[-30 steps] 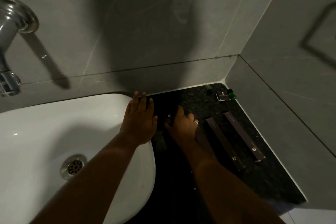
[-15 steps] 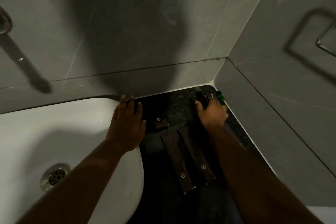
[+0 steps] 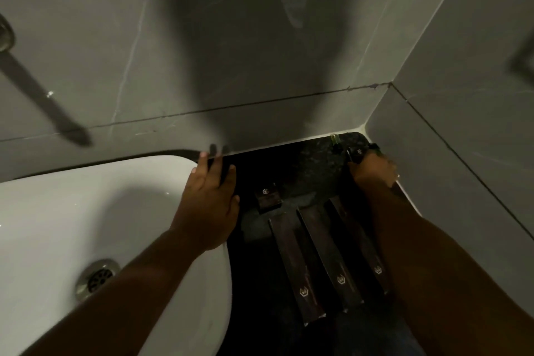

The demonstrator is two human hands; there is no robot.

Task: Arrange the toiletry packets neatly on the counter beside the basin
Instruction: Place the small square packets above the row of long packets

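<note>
Resting flat, fingers together, the left hand [image 3: 211, 205] straddles the basin [image 3: 86, 211] rim; the right hand [image 3: 372, 170] pinches a small packet [image 3: 357, 152] in the counter [image 3: 306, 165] corner; three long packets [image 3: 323, 257] lie parallel between.

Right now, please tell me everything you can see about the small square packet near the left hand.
The small square packet is dark brown, slightly glossy, probably card or foil, with a pale crest logo near its far edge. It lies flat on the dark speckled counter, a little askew, beyond the three long packets and just right of the left hand. Nothing seems to touch it.
</note>
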